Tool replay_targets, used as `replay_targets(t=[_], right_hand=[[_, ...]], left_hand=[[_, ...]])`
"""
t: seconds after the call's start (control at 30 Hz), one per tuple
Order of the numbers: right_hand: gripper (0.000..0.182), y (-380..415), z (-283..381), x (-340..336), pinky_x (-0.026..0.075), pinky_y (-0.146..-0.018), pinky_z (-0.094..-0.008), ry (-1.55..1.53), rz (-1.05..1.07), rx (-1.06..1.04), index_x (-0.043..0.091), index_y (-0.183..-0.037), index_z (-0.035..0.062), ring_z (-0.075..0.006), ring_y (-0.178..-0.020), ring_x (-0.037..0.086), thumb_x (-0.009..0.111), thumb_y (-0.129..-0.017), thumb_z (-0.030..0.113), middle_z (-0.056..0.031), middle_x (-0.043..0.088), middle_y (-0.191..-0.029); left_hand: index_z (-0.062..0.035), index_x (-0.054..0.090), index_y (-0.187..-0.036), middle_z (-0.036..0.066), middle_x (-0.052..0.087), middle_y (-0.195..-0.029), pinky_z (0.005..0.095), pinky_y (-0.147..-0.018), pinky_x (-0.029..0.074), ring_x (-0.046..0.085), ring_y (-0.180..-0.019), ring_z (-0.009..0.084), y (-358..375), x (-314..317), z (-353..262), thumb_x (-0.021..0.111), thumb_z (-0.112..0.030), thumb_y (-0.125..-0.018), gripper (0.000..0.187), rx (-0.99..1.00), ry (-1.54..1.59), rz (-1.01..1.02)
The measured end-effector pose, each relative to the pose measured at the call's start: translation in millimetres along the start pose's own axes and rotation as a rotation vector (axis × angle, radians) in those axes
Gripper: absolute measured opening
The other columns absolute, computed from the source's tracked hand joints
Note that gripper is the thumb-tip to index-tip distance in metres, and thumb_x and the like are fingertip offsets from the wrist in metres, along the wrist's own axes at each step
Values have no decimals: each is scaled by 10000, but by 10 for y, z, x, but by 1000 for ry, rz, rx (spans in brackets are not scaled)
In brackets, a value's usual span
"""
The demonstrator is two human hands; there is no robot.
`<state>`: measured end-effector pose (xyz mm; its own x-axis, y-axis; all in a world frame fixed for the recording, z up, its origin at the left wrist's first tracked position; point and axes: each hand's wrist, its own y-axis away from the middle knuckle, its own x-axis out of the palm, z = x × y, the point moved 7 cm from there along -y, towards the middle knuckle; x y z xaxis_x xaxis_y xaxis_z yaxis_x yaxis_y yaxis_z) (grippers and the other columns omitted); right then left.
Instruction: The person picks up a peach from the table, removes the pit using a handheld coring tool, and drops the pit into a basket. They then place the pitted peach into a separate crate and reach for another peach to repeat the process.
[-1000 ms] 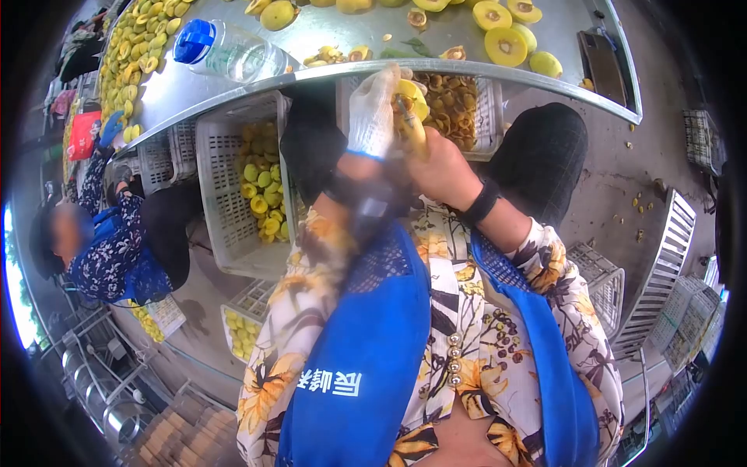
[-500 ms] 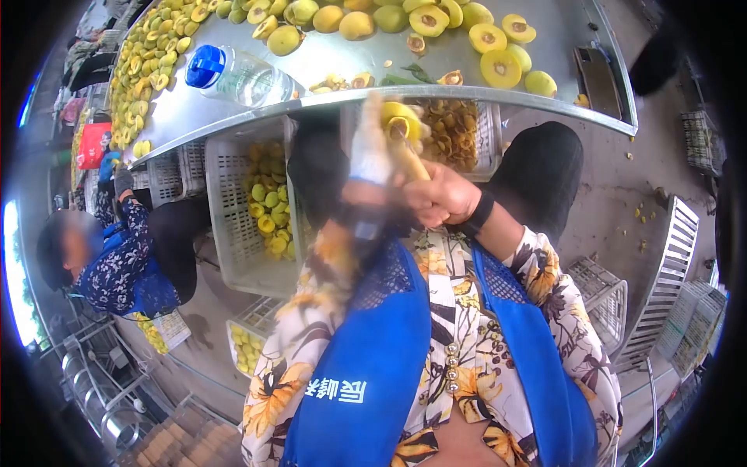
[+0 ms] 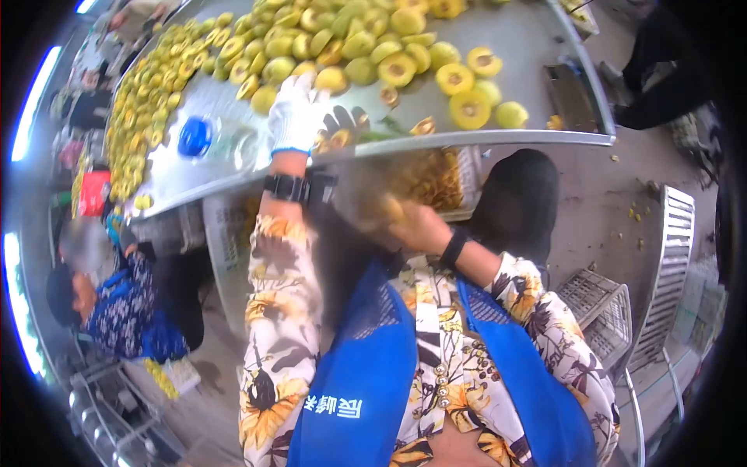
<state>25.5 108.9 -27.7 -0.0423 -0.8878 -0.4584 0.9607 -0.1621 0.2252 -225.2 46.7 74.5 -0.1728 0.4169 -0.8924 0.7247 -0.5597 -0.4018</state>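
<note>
My left hand (image 3: 299, 113), in a white glove, reaches over the metal table's edge. Its fingers are stretched toward the near side of a pile of halved yellow-green fruit (image 3: 359, 70) that look like peaches, fingertips right at the nearest pieces. In front of my body my right hand (image 3: 420, 226) is bare and closed around a tool with a pale wooden handle (image 3: 393, 208); motion blurs its far end. Below the table edge, beyond that hand, a crate holds brownish fruit scraps (image 3: 443, 180).
A clear bottle with a blue cap (image 3: 194, 136) lies on the table (image 3: 513, 47), left of my glove. Several large halves (image 3: 469, 109) sit at the right. A seated person (image 3: 128, 303) works at the left. Stacked crates (image 3: 595, 311) and a white slatted rack (image 3: 665, 272) stand right.
My left hand has left the fruit half it held against the tool and moved up-left to the pile; that half is out of the hand. My right hand moved slightly down-left. The view shifted.
</note>
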Motion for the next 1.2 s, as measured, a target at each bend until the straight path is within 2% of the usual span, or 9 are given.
replay_targets(t=[0.2,0.33,0.37,0.43,0.53,0.63,0.7,1.07,1.2], right_hand=[[291,94,-253,-190,462,-694,-436,-66,-57,112,551,-945,-6,-367,-772,595,593,-766,219,-223,601,-823],[287,69,-230,-238,467,-678,-434,-35,-105,96,542,-952,-6,-376,-784,595,598,-760,201,-228,602,-817],[269,55,-117,-305,471,-666,-441,-17,-120,92,534,-955,-5,-387,-762,598,575,-770,186,-231,605,-817],[319,8,40,-419,475,-671,-444,-19,-166,125,520,-974,2,-418,-780,586,600,-757,222,-255,599,-801],[305,-55,316,-600,463,-641,-462,20,-269,49,498,-960,13,-435,-740,572,593,-770,232,-258,588,-749],[293,-145,434,-643,448,-625,-482,88,-248,41,473,-973,18,-441,-718,563,568,-785,222,-262,582,-737],[282,-181,458,-627,437,-620,-495,111,-242,28,452,-975,20,-445,-711,557,549,-792,211,-265,579,-729],[218,-72,412,-496,418,-628,-514,104,-189,55,413,-920,-14,-468,-714,541,504,-798,141,-295,559,-710],[223,-76,471,-436,429,-652,-500,69,-70,48,430,-924,-24,-467,-741,543,512,-791,135,-302,561,-738]], left_hand=[[-199,492,-1196,157,453,-1149,463,-839,432,507,-995,385,-370,1050,2,621,-416,-736,525,-103,-117,331],[-129,548,-1144,170,560,-1046,394,-833,452,556,-965,329,-297,876,3,647,-358,-733,481,-128,38,314],[-73,566,-1116,145,601,-983,335,-801,473,590,-917,274,-212,723,-25,634,-318,-756,441,-226,390,301],[-66,525,-1121,101,569,-1012,386,-745,501,581,-861,244,187,519,-244,555,-238,-816,352,-583,1539,391],[-106,454,-1188,154,548,-1052,448,-625,499,574,-902,353,613,373,-512,501,-292,-863,378,-701,2101,408],[-38,490,-1125,122,551,-1033,373,-798,470,552,-912,238,920,261,-768,446,-348,-910,380,-916,2116,269],[-24,501,-1109,116,551,-1034,339,-809,455,545,-908,214,1004,411,-617,418,-398,-918,428,-733,1708,154],[2,480,-1071,152,559,-872,323,-682,502,590,-751,231,1107,348,-862,412,-337,-925,375,-613,1592,24],[9,527,-1028,124,572,-852,298,-660,491,584,-726,200,1103,346,-816,445,-332,-910,370,-641,1587,253]])
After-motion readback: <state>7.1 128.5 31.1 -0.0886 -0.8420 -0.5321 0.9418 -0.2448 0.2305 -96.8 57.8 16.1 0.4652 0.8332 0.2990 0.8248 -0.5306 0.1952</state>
